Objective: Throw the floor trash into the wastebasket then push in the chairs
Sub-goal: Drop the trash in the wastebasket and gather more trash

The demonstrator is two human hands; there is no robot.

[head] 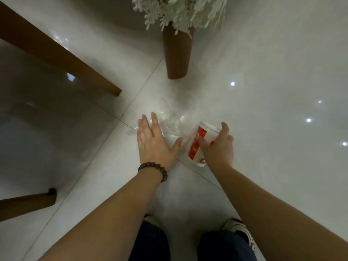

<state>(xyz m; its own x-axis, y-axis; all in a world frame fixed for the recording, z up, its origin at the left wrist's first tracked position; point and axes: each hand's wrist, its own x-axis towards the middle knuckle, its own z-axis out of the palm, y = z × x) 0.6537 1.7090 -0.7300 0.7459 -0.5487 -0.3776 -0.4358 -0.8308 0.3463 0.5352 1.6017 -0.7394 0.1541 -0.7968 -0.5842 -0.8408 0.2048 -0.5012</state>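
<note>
A crumpled clear plastic bag (170, 121) lies on the glossy white tile floor. My left hand (153, 142), a bead bracelet on its wrist, hovers flat over the bag's near side with fingers spread and nothing in it. Right of the bag, a white paper cup (197, 146) with a red band is tilted, mouth pointing away from me. My right hand (219, 146) is wrapped around the cup's side. No wastebasket shows.
A brown wooden leg (62, 55) slants across the upper left and another leg (28, 203) juts in at the lower left. A tall brown vase (177, 55) with pale foliage stands just beyond the bag. My shoes (238, 229) are at the bottom.
</note>
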